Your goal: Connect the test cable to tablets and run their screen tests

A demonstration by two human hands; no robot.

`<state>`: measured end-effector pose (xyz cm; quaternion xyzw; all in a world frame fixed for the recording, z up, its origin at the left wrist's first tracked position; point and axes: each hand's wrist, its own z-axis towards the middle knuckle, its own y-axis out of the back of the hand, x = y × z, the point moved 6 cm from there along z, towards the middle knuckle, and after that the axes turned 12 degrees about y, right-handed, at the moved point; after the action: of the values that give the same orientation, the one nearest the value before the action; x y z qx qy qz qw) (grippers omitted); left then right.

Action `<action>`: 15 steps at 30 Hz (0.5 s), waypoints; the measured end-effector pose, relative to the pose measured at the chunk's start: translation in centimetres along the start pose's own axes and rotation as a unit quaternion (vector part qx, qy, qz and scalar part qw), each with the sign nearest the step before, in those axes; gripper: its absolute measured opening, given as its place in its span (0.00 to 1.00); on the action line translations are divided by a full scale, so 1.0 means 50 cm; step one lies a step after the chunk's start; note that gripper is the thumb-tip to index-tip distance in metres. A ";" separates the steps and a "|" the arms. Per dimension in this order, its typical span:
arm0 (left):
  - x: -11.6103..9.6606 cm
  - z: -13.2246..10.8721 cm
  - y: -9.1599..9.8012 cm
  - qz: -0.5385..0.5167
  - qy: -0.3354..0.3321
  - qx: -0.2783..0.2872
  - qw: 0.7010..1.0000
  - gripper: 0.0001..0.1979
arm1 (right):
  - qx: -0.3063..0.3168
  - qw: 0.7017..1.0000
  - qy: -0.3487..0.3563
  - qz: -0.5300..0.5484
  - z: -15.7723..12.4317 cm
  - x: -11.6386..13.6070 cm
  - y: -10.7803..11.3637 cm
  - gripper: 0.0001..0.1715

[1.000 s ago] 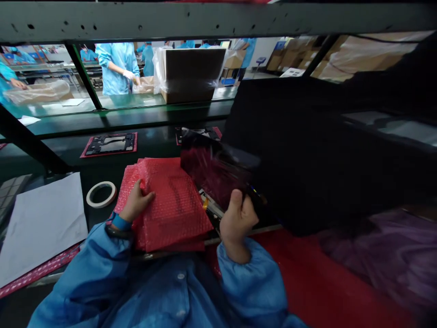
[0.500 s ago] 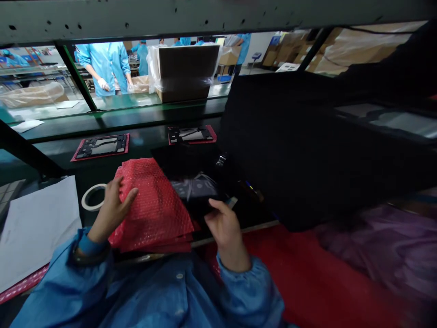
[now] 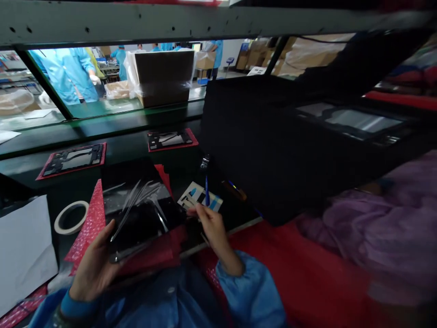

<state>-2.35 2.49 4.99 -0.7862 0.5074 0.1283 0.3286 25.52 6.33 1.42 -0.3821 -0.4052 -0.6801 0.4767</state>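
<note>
A glossy black flat panel (image 3: 136,228) with wrinkled clear film across it lies tilted over a stack of red bubble-wrap bags (image 3: 91,228). My left hand (image 3: 97,264) grips its near left edge, thumb on top and fingers mostly hidden beneath. At the panel's right corner my right hand (image 3: 213,228) is closed, its fingertips pinched on the edge. Just beyond those fingertips lies a card of pale and blue stickers (image 3: 196,193), with a thin blue tool (image 3: 206,191) across it.
A tape roll (image 3: 71,217) and white paper (image 3: 25,250) lie left. Two tablet-like assemblies (image 3: 73,159) rest on red bubble wrap behind. A large black box-like cover (image 3: 259,150) blocks the right. A metal beam (image 3: 153,25) crosses overhead. Co-workers in blue (image 3: 68,75) stand beyond.
The black panel has come left over the red bags. My left hand went from resting open at the bags to gripping the panel. The sticker card is now uncovered. The view has shifted right.
</note>
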 end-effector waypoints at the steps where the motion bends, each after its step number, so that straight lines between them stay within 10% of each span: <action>1: 0.001 0.003 -0.003 -0.020 0.010 -0.001 1.000 0.23 | -0.016 0.999 0.029 -0.036 0.013 -0.008 0.019 0.26; 8: 0.015 0.009 -0.029 -0.108 0.029 -0.018 0.994 0.24 | 0.071 0.932 0.230 -0.272 0.059 -0.034 -0.021 0.15; 15: 0.012 0.046 0.020 -0.023 -0.032 -0.090 0.995 0.29 | 0.113 0.897 0.273 -0.328 0.049 -0.045 -0.040 0.15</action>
<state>-2.68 3.29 2.56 -0.8194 0.4650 0.1915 0.2752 24.51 9.75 -0.05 0.0298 -0.4352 -0.8255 0.3582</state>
